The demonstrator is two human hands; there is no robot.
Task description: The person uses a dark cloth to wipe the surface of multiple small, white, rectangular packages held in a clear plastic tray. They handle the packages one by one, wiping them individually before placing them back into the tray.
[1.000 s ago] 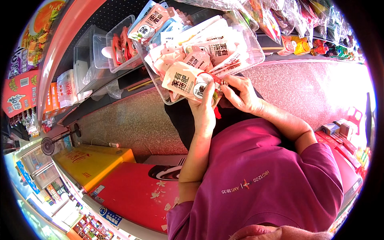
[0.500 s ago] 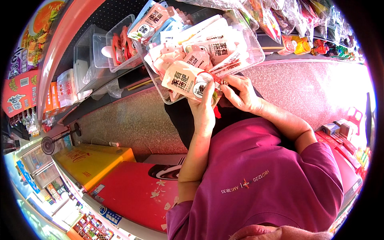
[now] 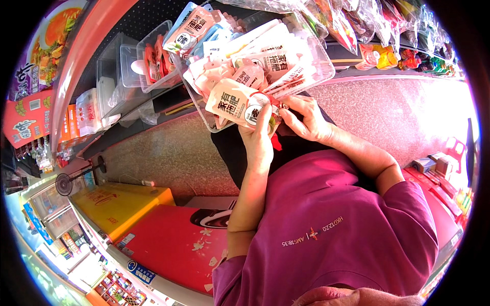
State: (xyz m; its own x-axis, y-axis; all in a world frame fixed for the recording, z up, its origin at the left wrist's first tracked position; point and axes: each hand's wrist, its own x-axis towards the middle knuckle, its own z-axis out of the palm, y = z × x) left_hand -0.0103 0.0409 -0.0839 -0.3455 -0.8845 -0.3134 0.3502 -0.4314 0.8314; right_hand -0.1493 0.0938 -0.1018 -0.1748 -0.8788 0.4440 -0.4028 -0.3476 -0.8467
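A cream-coloured snack packet [image 3: 228,102] is held in front of a clear plastic bin [image 3: 331,71]. My left hand [image 3: 259,130] grips it near its right end, thumb pressed on the front. Bent fingers of my right hand [image 3: 305,117] pinch at the packet's right end, where a small red and green part shows. Just what those fingertips grip is too small to make out. Behind the packet, the bin is filled with similar pink and white packets [image 3: 278,64]. Blue and pink packets [image 3: 196,28] stand at its far left.
Left of the bin stands a clear container [image 3: 171,76] with red packets. Plastic bags of goods [image 3: 352,25] hang at the upper right. A red chest [image 3: 168,234] and a yellow box [image 3: 120,204] stand below left, with a black fan [image 3: 64,183] beyond.
The view has shifted very slightly. Both hands stay at the packet, and its place over the bin is nearly the same.
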